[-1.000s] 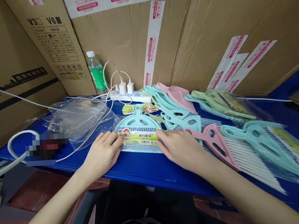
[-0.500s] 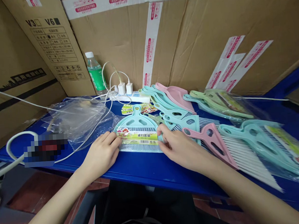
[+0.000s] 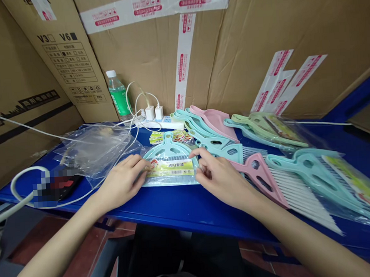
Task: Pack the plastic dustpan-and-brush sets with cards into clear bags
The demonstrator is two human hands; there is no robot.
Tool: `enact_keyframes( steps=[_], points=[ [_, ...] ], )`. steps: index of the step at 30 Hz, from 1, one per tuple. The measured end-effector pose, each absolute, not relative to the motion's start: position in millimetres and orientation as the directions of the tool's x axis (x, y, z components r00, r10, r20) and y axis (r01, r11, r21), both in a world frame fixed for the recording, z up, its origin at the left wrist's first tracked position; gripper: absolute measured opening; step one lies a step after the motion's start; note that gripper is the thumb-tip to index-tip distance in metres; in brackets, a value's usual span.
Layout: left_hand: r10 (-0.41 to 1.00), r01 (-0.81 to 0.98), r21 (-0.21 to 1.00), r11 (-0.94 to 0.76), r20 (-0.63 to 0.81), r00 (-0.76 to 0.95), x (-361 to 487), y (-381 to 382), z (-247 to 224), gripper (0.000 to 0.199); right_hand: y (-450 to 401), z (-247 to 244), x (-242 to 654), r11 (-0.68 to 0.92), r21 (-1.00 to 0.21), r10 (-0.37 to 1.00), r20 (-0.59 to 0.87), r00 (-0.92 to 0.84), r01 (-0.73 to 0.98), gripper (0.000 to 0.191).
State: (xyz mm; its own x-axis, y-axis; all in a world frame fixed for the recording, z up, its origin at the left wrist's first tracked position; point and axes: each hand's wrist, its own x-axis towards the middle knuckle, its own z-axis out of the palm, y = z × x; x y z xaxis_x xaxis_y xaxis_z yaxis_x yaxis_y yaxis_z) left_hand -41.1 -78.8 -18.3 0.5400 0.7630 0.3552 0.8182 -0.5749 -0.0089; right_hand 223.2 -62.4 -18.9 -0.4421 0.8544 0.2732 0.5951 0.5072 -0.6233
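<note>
Mint-green dustpan set [image 3: 170, 150] in a clear plastic bag, with a yellow-green label [image 3: 171, 167] across it, lies flat on the blue counter [image 3: 176, 201] between the person's hands. The left hand [image 3: 121, 182] is at the pack's left edge, its fingers [image 3: 138, 163] close together, tips on the plastic by the label. The right hand [image 3: 220, 176] is at the right edge, its fingers [image 3: 206, 172] curled and narrowly parted, the forefinger reaching toward the pack's upper corner; whether either hand pinches the plastic cannot be told. Just right sits a pink plastic brush [image 3: 246, 166] with white bristles, beside more mint-green brushes [image 3: 302, 169]. Farther back stand a power strip [image 3: 162, 124] with two white chargers [image 3: 154, 112] and a green-labelled water bottle [image 3: 118, 98]. A crumpled clear plastic bag [image 3: 94, 148] lies left, before cardboard cartons [image 3: 155, 61].
</note>
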Motion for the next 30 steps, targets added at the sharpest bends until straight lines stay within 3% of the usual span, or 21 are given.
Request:
enact_keyframes(
  steps=[5, 8, 11, 15, 23, 27, 30],
  points=[
    [0.809, 0.838, -0.17, -0.518, 0.221, 0.545, -39.4, -46.5, 3.0, 0.035, -63.0, -16.6, 223.3, 0.517, -0.627, 0.85, 0.296, -0.436, 0.583, 0.037],
    [0.836, 0.845, -0.143, -0.515, 0.133, 0.532, -36.6, -23.6, 8.5, 0.044, -62.5, -16.1, 223.6, 0.51, -0.633, 0.854, 0.287, -0.435, 0.583, 0.037],
    [0.837, 0.834, 0.079, -0.546, 0.091, 0.539, -36.4, -9.1, 6.3, 0.048, -61.8, -16.1, 224.5, 0.513, -0.647, 0.849, 0.286, -0.444, 0.565, 0.037],
    [0.833, 0.745, 0.381, -0.547, 0.161, 0.529, -41.3, -5.9, -1.4, 0.05, -62.6, -16.7, 225.3, 0.537, -0.647, 0.827, 0.278, -0.489, 0.54, 0.034],
    [0.905, 0.62, 0.672, -0.405, 0.199, 0.375, -44.1, -9.4, -12.1, 0.052, -61.5, -18.7, 224.3, 0.577, -0.649, 0.794, 0.302, -0.528, 0.496, 0.026],
    [0.955, 0.398, 0.876, -0.272, 0.196, 0.22, -39.1, -7.1, -16.3, 0.056, -59.4, -13.7, 228.0, 0.523, -0.708, 0.824, 0.278, -0.494, 0.475, 0.021],
    [0.986, 0.179, 0.975, -0.134, 0.112, 0.124, -36.0, -6.3, -15.5, 0.057, -56.0, -10.2, 232.5, 0.444, -0.805, 0.845, 0.231, -0.482, 0.393, 0.017]
  ],
)
